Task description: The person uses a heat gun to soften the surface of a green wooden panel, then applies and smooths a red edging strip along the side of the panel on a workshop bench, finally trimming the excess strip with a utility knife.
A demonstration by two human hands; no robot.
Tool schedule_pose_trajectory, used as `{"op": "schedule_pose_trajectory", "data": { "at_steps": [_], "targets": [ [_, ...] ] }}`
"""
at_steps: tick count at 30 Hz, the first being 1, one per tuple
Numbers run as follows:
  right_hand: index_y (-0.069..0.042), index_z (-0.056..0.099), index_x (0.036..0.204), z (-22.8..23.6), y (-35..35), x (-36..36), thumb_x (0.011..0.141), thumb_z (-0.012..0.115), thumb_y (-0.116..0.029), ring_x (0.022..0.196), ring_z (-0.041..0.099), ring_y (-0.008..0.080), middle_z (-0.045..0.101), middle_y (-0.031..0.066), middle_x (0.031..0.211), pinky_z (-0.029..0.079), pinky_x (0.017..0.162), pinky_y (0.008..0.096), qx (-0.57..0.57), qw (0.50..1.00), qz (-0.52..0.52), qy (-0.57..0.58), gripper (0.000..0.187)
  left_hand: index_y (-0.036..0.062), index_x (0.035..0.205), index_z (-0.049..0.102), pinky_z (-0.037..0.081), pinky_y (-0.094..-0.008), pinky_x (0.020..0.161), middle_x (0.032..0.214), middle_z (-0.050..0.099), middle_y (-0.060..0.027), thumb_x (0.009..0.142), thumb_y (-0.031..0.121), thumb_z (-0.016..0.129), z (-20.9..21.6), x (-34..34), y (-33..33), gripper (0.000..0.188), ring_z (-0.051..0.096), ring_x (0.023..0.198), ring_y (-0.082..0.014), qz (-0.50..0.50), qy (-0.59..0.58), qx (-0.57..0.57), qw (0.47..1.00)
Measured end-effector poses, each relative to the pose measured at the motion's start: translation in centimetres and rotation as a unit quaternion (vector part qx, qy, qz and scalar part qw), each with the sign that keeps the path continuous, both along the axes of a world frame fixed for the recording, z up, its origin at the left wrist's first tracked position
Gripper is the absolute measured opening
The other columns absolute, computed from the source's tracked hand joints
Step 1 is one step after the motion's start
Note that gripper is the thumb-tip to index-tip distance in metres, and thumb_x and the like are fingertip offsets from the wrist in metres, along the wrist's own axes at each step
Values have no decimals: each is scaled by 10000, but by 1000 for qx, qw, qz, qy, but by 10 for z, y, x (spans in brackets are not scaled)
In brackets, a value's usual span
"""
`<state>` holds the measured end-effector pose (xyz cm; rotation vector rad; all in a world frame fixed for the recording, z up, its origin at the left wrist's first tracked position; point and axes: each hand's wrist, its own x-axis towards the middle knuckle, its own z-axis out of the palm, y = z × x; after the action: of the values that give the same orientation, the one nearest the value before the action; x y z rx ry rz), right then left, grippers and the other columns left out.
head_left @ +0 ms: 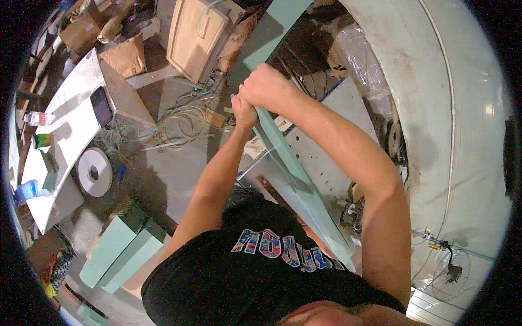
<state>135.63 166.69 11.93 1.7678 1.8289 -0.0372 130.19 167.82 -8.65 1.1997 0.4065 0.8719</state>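
Over on the left, one white desk [70, 103] has one blue bottle [25, 191], one clear bottle [40, 118] and one dark phone [101, 107] on it. Next up: one white roll [94, 172], then two pale green blocks [112, 251]. Mid-frame, the left hand [244, 111] is curled closed on one long green strip [292, 164], right hand [265, 87] clenched on it too, just touching the left. Strip slants down to the lower right, alongside the black shirt [217, 271].
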Motion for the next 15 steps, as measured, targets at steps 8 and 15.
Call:
{"op": "schedule_pose_trajectory", "data": {
  "at_steps": [8,15],
  "targets": [
    [-147,781,808,19,14,10,872,737,-187,770,788,247,781,47,756,577,714,414,-51,994,87,33,86,-69,849,598,444,-379,640,732,670,-53,1109,341,495,-10,3,-2,496,526,706,-128,33,7,74,997],
    [-125,761,812,12,-2,18,878,703,-165,805,788,286,776,82,782,604,699,437,-18,996,53,76,96,-67,793,542,413,-402,608,663,536,-63,1137,405,459,-31,7,-17,590,467,681,-145,-18,53,-27,998]
  ]
}}
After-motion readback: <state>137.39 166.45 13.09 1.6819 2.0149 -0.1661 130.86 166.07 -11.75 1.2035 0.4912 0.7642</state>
